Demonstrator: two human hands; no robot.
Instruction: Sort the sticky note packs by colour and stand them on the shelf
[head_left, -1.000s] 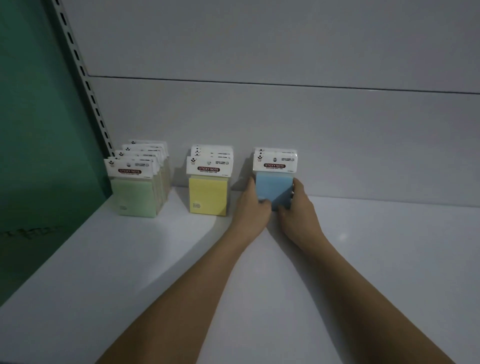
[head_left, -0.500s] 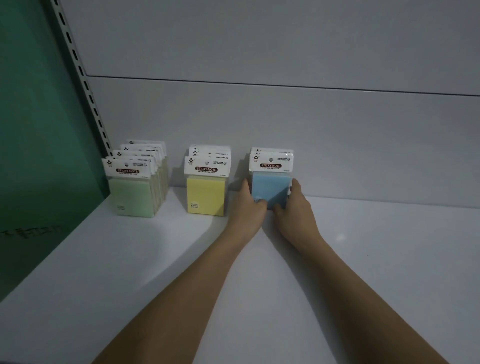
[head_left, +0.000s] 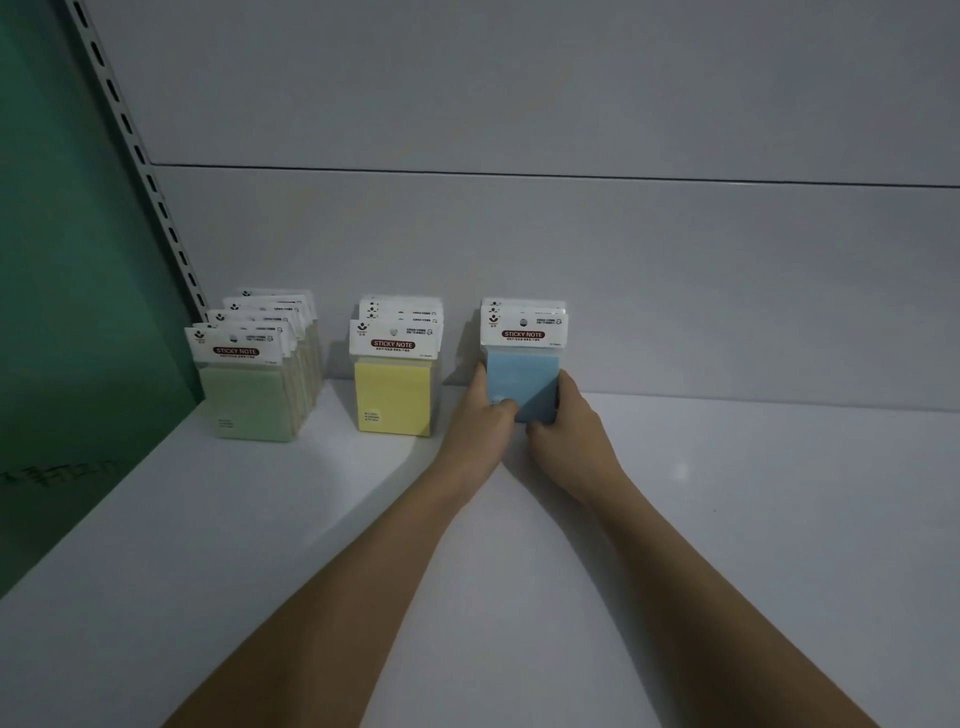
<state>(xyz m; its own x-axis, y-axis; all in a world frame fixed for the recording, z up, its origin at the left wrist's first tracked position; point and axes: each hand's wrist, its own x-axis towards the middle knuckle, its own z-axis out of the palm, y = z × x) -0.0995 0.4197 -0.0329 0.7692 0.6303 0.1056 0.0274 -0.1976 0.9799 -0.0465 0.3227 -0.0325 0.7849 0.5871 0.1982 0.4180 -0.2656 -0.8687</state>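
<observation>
- Both hands are on the stack of blue sticky note packs (head_left: 523, 382), upright on the white shelf (head_left: 727, 519) against the grey back panel (head_left: 571, 249).
- Left hand (head_left: 480, 415) grips its left edge, thumb across the front.
- Right hand (head_left: 569, 426) clasps the right edge, fingers curled round.
- Yellow sticky note packs (head_left: 393, 387) stand just beside, to the left.
- Green sticky note packs (head_left: 249, 395) line up further left, near the green side wall (head_left: 67, 312).
</observation>
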